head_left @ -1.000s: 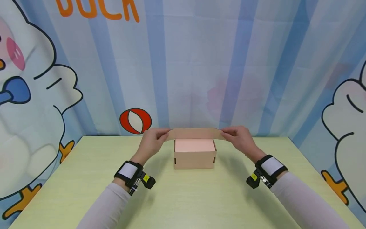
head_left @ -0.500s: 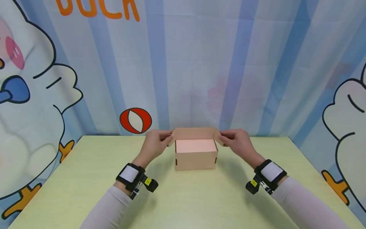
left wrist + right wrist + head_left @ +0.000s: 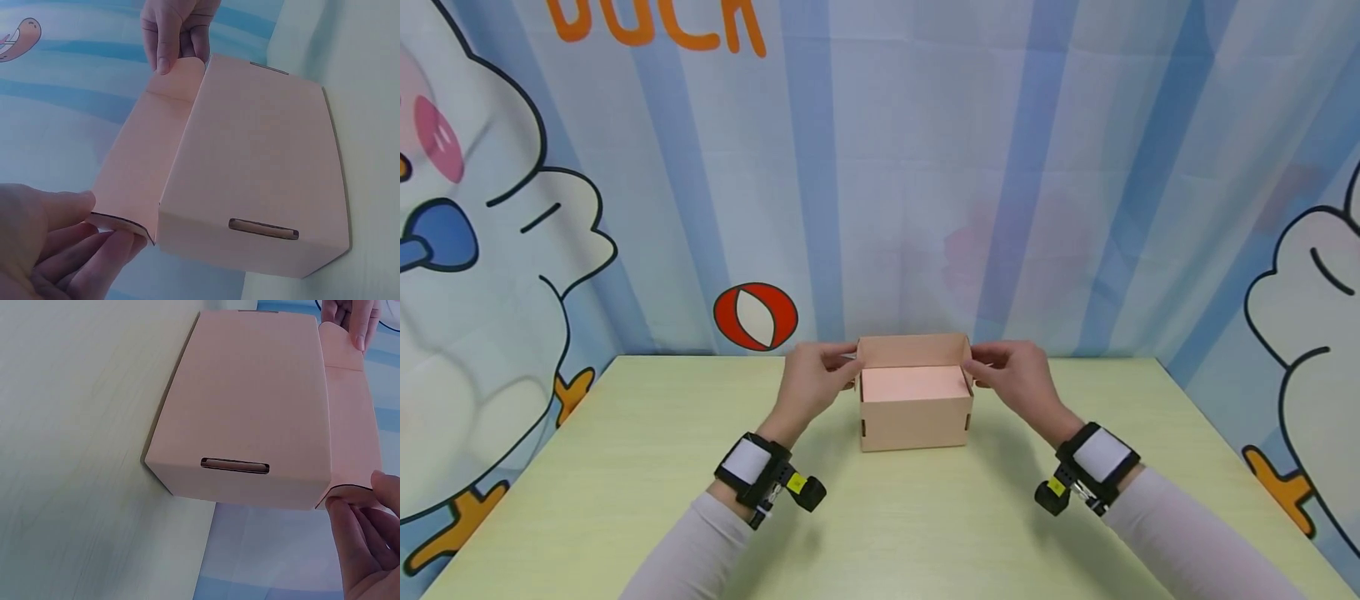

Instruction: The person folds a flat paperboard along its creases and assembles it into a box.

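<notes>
A small cardboard box (image 3: 916,425) stands on the table in the middle of the head view. Slots show near its side edges in both wrist views. Along its far edge a long flap (image 3: 914,352) stands up, with a small tab at each end bent toward the person. My left hand (image 3: 811,382) pinches the left tab between thumb and fingers. On the other side, the right tab is pinched by my right hand (image 3: 1018,383). From the right wrist, the right tab (image 3: 354,495) is seen bent, with fingertips at its edge.
The pale yellow-green table (image 3: 917,533) ends just behind the box. Beyond it hangs a blue striped curtain (image 3: 910,167) with printed cartoon figures. A camera (image 3: 808,493) is strapped to each wrist.
The flap's end tabs, which pointed straight out sideways, have been bent forward. Both hands have moved inward toward the box, and the box has shifted slightly nearer the person.
</notes>
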The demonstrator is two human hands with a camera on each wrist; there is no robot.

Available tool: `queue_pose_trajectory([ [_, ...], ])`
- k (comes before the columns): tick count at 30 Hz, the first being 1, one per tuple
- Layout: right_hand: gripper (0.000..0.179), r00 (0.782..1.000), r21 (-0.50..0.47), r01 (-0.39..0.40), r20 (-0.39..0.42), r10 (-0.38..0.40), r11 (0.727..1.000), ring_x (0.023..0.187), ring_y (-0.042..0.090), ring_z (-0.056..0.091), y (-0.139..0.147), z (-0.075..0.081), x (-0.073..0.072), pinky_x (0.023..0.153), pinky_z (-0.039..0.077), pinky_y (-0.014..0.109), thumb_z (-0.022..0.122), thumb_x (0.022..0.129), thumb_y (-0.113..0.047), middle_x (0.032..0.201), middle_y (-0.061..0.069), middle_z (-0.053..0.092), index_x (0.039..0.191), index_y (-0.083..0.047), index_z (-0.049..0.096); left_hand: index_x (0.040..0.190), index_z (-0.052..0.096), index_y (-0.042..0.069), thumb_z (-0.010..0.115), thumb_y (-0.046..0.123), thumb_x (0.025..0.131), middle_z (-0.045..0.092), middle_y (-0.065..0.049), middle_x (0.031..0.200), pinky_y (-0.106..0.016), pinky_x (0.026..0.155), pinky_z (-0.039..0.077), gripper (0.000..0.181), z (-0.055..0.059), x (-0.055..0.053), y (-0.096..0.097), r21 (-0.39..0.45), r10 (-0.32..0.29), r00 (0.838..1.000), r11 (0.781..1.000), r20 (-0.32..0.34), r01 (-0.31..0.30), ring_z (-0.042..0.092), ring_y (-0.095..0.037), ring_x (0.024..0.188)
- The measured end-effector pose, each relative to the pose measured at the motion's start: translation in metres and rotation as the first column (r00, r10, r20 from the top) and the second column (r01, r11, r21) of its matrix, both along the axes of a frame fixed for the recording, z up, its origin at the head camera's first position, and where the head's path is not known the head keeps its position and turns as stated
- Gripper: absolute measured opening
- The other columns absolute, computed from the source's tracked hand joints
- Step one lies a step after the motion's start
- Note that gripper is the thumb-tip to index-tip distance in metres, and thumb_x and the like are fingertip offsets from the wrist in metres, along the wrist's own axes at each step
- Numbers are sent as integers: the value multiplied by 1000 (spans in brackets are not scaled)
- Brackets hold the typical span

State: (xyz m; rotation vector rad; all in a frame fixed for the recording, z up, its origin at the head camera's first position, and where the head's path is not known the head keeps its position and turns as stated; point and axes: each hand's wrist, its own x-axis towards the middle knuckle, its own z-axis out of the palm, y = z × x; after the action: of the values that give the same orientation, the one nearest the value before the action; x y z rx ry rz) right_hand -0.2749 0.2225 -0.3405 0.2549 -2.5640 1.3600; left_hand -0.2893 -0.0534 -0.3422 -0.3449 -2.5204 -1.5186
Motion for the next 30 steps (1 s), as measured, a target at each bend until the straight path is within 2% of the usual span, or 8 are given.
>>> queue_pose_trajectory([
  [8, 26, 1000, 9, 4, -16, -4, 1000, 76, 14, 66, -2, 0, 3, 63, 53, 26, 69, 81, -24, 92, 6, 68, 104, -11, 69, 111, 67, 10, 71, 19, 80, 69, -5, 86, -25, 60, 53, 32, -2, 2, 4, 74, 28, 1000, 997, 4, -28, 67, -12, 70],
  [16, 26, 996, 46, 35, -83, -31, 998, 75, 12, 66, -4, -5, 7, 63, 53, 26, 69, 81, -24, 92, 5, 69, 104, -11, 69, 109, 67, 12, 72, 20, 79, 69, -4, 90, -26, 61, 53, 32, -5, 5, 7, 125, 51, 998, 991, 48, -57, 67, -13, 74],
  [21, 30, 992, 73, 58, -117, -49, 996, 74, 13, 66, -5, -7, 9, 61, 53, 29, 70, 79, -25, 91, 6, 69, 105, -10, 69, 109, 68, 13, 73, 20, 77, 70, -4, 88, -26, 60, 53, 32, -8, 7, 7, 136, 62, 998, 988, 32, -66, 67, -12, 73],
  [30, 32, 992, 84, 54, -119, -44, 995, 77, 14, 65, -4, -10, 12, 64, 52, 29, 72, 78, -25, 92, 4, 69, 106, -10, 67, 109, 68, 14, 74, 21, 75, 70, -2, 87, -27, 63, 53, 35, -12, 12, 7, 176, 61, 998, 982, 22, -64, 67, -11, 75],
])
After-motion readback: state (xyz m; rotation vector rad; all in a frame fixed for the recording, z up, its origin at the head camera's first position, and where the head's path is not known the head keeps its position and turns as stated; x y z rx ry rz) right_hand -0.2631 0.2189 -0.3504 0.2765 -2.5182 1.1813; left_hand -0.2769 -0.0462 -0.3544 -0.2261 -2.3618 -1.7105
